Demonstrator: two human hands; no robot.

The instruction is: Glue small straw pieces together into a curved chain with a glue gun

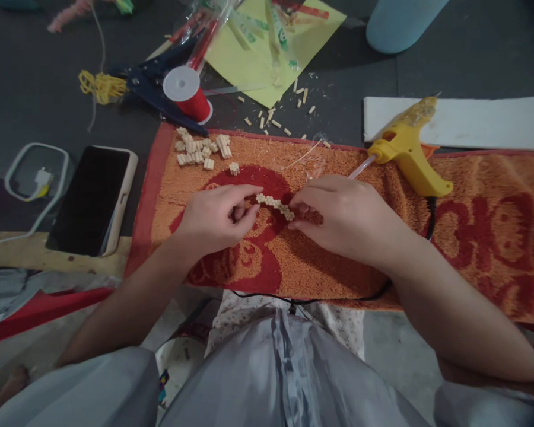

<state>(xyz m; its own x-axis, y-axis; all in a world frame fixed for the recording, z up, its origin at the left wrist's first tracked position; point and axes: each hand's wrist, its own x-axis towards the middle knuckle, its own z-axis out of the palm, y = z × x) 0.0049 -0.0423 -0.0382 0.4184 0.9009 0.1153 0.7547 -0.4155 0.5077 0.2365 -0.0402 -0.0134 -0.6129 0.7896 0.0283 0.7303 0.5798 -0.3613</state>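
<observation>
A short curved chain of small pale wooden pieces (275,203) is held between my two hands above the orange and red towel (320,255). My left hand (220,216) pinches its left end between thumb and fingers. At the right end, my right hand (340,213) has its thumb and fingers closed around the last pieces. A pile of small wooden clusters (198,148) lies at the towel's upper left, with a single cluster (234,169) nearer the hands. Right of my right hand, a yellow glue gun (404,148) rests with a clear glue stick in it.
Behind the towel are a red thread spool (189,98), dark blue pliers (153,95), yellow paper (267,65) and scattered wooden bits (276,123). A phone (91,198) and white cable (9,172) lie left; a white strip (480,121) and blue container (398,24) are right.
</observation>
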